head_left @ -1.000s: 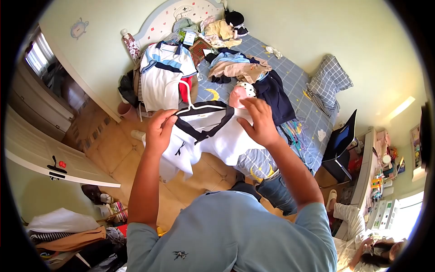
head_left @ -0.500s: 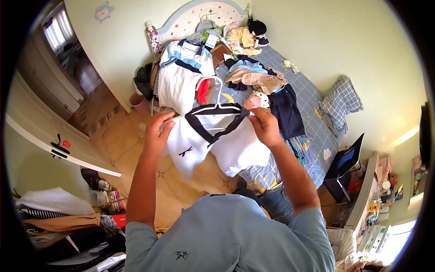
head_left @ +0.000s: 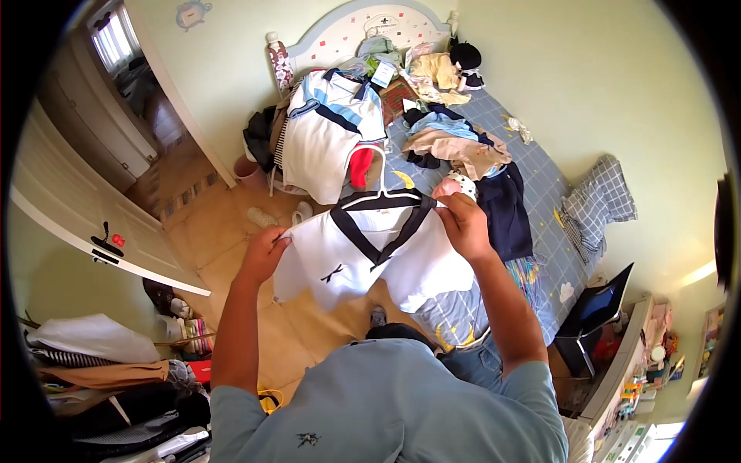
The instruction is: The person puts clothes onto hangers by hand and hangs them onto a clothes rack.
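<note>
Your left hand (head_left: 264,251): fingers curled in, thumb brought against them, pinching the white shirt (head_left: 428,270) at its outer shoulder, well out from the collar. Your right hand (head_left: 465,225): likewise closed, thumb and fingers pinching the shirt's other shoulder, just beside the dark neck trim. Lower fingers of both hands partly hidden; their exact curl cannot be told.

White shirt: between your two hands, stretched sideways, front facing you, body hanging below the grip. Small dark bow mark on the side nearer your left hand. White hanger (head_left: 383,171) inside the neckline, hook standing up above the collar, nearer your right hand than your left.

Position: shirt held in front of you over the tiled floor (head_left: 224,266), its right part overlapping in view the near corner of the bed (head_left: 552,162). Contact between hem and bed: cannot tell. Just beyond your right hand, on the bed, a pink item (head_left: 445,187) and a navy garment (head_left: 507,220). Toward the bed's left edge, a white-and-blue polo shirt (head_left: 320,150) on the heap; by the wall-side edge, a checked pillow (head_left: 606,197).
</note>
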A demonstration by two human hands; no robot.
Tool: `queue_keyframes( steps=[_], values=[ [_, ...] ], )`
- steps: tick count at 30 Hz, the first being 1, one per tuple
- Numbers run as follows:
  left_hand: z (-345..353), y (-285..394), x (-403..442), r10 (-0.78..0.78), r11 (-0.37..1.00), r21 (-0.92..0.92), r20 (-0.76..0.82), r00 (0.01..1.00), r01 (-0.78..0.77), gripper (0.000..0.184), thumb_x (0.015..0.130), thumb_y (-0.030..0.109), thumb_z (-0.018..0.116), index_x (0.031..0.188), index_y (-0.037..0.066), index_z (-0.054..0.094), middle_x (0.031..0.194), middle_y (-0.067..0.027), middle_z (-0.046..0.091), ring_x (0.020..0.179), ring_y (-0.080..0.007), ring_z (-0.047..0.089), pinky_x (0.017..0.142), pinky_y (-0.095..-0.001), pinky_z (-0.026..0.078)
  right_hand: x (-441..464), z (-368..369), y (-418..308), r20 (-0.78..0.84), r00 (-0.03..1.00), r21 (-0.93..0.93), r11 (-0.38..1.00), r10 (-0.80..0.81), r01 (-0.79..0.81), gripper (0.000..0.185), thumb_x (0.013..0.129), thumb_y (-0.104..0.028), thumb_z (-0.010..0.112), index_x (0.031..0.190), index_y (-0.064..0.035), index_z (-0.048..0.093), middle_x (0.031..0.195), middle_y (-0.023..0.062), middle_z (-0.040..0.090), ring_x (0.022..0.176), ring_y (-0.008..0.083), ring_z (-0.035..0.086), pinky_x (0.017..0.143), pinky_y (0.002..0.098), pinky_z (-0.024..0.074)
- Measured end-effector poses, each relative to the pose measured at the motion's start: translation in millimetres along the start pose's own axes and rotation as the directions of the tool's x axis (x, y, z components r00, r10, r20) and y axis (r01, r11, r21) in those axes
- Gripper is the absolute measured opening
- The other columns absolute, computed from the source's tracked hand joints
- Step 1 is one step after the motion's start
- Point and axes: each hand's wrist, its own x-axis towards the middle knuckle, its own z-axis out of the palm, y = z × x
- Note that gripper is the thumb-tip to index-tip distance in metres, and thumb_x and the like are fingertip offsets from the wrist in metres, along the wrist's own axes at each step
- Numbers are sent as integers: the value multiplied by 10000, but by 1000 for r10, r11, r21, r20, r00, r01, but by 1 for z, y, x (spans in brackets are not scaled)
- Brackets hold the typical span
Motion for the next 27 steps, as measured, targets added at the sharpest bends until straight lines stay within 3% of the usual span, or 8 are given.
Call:
queue_keyframes(
  steps=[4, 7, 8, 11, 12, 15, 18, 27],
  values=[
    [-3, 2, 27, -76, 994, 66, -191, 979, 90, 195, 954, 108, 590, 1102, -6, 648, 967, -102, 639, 869, -201, 599, 804, -308, 481, 29, 13, 30, -26, 996, 1, 996, -87, 87, 142, 811, -35, 702, 949, -20, 673, 772, 121, 601, 779, 321, 606, 676, 395, 475],
    [-5, 22, 50, -34, 999, -51, -338, 941, 18, 206, 947, 92, 592, 1122, 2, 652, 1013, -110, 663, 918, -200, 616, 832, -311, 481, 58, 15, 45, -68, 992, 51, 993, -104, 107, 125, 812, -24, 693, 933, -11, 668, 766, 134, 608, 746, 329, 607, 650, 392, 473],
    [-4, 24, 58, -53, 990, -142, -349, 936, 3, 222, 937, 98, 609, 1135, 8, 653, 1041, -115, 675, 947, -219, 628, 841, -323, 488, 67, 15, 48, -83, 994, 72, 994, -78, 84, 120, 815, -25, 692, 931, -9, 668, 768, 138, 610, 736, 332, 607, 647, 393, 474],
    [4, -19, 70, -29, 1000, 6, -234, 972, 31, 238, 929, 114, 629, 1142, 9, 645, 1023, -115, 677, 937, -225, 639, 833, -326, 497, 94, 17, 50, -97, 995, 126, 992, -13, 26, 97, 839, -35, 689, 929, -5, 668, 773, 146, 609, 719, 337, 606, 652, 379, 486],
    [6, -14, 71, -217, 976, -15, -183, 959, 218, 246, 912, 124, 658, 1129, 10, 636, 993, -112, 681, 923, -235, 647, 811, -337, 503, 103, 18, 49, -89, 995, 116, 992, -33, 44, 101, 840, -39, 690, 934, -8, 668, 776, 144, 609, 719, 336, 603, 651, 377, 484],
    [3, -58, 86, -142, 970, 135, -359, 923, 201, 219, 905, 112, 668, 1096, 14, 629, 924, -102, 675, 850, -218, 640, 766, -327, 501, 131, 31, 56, -76, 991, 79, 991, -106, 112, 109, 843, -45, 693, 944, -14, 667, 784, 143, 608, 721, 335, 599, 649, 377, 481],
    [-11, -83, 105, -122, 985, 27, -576, 808, 168, 159, 919, 120, 666, 1036, 22, 621, 838, -59, 637, 779, -155, 590, 717, -294, 478, 158, 49, 56, -63, 989, 49, 990, -133, 136, 112, 841, -48, 695, 946, -21, 668, 783, 138, 608, 716, 335, 596, 645, 384, 480],
    [-74, -198, 157, -303, 935, -296, -386, 871, 194, 236, 898, 196, 725, 999, 34, 587, 860, -5, 593, 773, -91, 521, 712, -261, 454, 244, 164, 10, -73, 992, 52, 993, -106, 110, 156, 809, -47, 717, 962, -55, 686, 840, 132, 657, 773, 336, 638, 667, 382, 509]
  ],
)
